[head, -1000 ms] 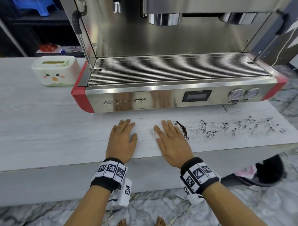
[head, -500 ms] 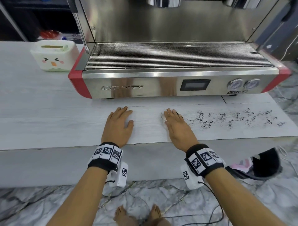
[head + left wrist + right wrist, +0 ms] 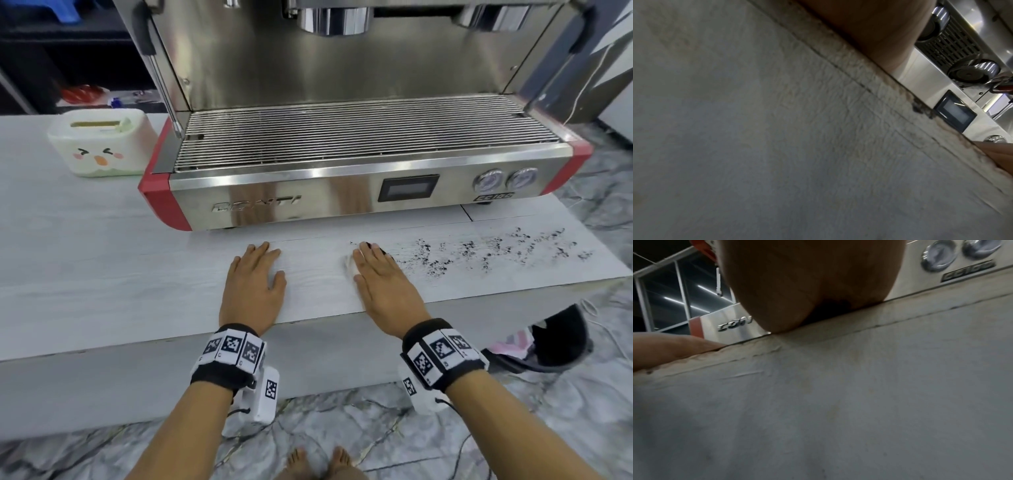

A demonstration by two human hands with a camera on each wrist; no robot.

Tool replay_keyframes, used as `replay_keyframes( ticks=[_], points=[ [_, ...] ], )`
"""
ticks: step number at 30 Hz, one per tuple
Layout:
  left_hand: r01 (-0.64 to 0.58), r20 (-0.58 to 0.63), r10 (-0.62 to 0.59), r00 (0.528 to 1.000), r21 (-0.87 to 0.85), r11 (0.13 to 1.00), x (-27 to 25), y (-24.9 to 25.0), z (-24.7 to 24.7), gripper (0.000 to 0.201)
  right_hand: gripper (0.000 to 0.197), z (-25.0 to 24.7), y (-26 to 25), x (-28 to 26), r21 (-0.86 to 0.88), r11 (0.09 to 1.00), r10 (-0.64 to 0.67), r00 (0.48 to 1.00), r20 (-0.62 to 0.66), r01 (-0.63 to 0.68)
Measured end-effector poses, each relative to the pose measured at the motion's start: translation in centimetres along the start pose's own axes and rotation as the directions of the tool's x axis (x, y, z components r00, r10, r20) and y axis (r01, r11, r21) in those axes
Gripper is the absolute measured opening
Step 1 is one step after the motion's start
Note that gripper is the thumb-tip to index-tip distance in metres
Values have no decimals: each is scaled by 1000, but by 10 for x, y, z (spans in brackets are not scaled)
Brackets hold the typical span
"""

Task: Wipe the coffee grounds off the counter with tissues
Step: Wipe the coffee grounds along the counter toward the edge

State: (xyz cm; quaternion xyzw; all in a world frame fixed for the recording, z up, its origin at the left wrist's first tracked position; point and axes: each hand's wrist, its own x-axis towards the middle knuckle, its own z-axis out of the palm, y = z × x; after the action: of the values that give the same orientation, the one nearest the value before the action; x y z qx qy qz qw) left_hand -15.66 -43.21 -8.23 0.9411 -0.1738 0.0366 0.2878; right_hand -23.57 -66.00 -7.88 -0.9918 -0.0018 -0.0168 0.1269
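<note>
Dark coffee grounds (image 3: 479, 251) lie scattered over the right part of the pale counter (image 3: 102, 260). My right hand (image 3: 373, 262) lies flat, fingers straight, and presses a white tissue (image 3: 348, 265) onto the counter at the left end of the grounds. Only the tissue's left edge shows beside my fingers. A small dark clump sits at my fingertips. My left hand (image 3: 262, 262) rests flat on bare counter to the left and holds nothing. Both wrist views show mostly the counter's front face, with the heel of my left hand (image 3: 869, 32) and of my right hand (image 3: 813, 280) on its edge.
A steel espresso machine (image 3: 342, 192) with red corners stands right behind my hands. A white tissue box (image 3: 99, 144) with a cartoon face sits to its left. Below the counter's right end is a bin with a black bag (image 3: 555, 339).
My right hand has slid the tissue slightly right into the grounds, and the dark streak beside its fingers now sits at the fingertips. My left hand has stayed in place.
</note>
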Motion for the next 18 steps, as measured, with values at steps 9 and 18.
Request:
replay_keyframes(
  ticks=[9,18],
  points=[
    [15,-9,-15,1000,-8,1000,2,4,1,43,48,-14,-14,13,174,985,32,998,-59,-22],
    [-13,17,14,1000,-34,999,11,28,16,44,55,2,-30,47,29,996,-84,992,99,81]
  ],
)
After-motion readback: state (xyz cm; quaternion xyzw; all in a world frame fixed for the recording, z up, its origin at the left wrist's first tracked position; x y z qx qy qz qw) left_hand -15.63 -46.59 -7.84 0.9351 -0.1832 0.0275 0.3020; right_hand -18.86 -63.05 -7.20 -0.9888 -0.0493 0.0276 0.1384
